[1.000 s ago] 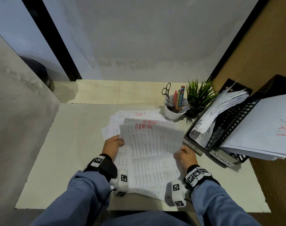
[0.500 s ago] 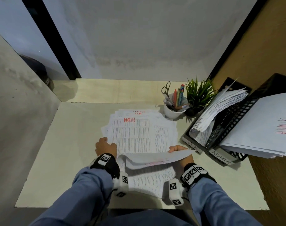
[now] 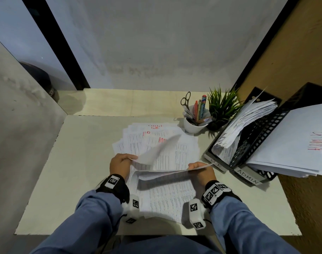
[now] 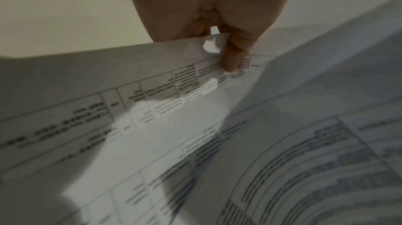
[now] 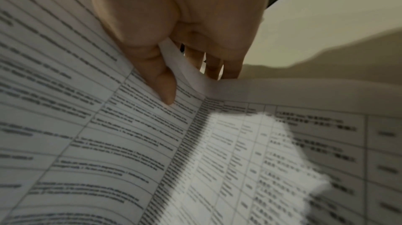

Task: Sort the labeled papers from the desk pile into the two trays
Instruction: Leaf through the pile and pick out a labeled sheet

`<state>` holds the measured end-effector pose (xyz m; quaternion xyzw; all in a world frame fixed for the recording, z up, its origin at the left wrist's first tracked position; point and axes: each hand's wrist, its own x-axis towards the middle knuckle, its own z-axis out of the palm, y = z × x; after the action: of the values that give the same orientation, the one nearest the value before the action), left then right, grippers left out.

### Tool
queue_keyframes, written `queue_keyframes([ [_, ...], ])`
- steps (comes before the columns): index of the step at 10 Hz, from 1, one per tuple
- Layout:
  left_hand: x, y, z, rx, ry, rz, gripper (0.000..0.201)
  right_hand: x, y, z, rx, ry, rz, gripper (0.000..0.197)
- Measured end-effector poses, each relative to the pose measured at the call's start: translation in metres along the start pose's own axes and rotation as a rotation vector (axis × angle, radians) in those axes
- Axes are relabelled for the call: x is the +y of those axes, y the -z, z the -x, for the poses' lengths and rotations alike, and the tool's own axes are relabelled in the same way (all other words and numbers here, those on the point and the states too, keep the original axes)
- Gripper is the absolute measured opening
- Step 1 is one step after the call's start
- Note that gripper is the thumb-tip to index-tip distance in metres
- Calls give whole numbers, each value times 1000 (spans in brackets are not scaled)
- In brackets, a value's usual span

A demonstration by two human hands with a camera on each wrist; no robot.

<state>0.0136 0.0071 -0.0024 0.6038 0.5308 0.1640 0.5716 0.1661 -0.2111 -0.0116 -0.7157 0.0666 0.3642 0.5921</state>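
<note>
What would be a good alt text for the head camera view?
Both hands, left hand and right hand, lift printed sheets from the paper pile on a desk; two black trays of papers stand at right.

Head view looks down; both wrist views closely share the papers (image 3: 162, 189).

papers (image 3: 163, 197): thin matt white paper, printed tables
desk (image 3: 79, 162): smooth matt pale surface
trays (image 3: 257, 142): black plastic mesh
cup (image 3: 193, 125): glossy white, looks ceramic
sleeves (image 3: 94, 217): blue cloth
right wall (image 3: 294, 57): rough brown board
</note>
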Motion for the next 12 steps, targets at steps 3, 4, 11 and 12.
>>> queue_keyframes([
  [3,9,-9,5,-185,136,-5,18,-6,-10,8,104,21,-201,39],
  [4,6,-13,9,-187,164,65,6,-2,-10,8,123,84,-223,34],
  [11,4,-19,16,-269,97,-291,13,10,-3,11,141,-59,-148,35],
  [12,-2,-17,20,-266,87,-125,36,1,2,11,152,-60,-11,41],
])
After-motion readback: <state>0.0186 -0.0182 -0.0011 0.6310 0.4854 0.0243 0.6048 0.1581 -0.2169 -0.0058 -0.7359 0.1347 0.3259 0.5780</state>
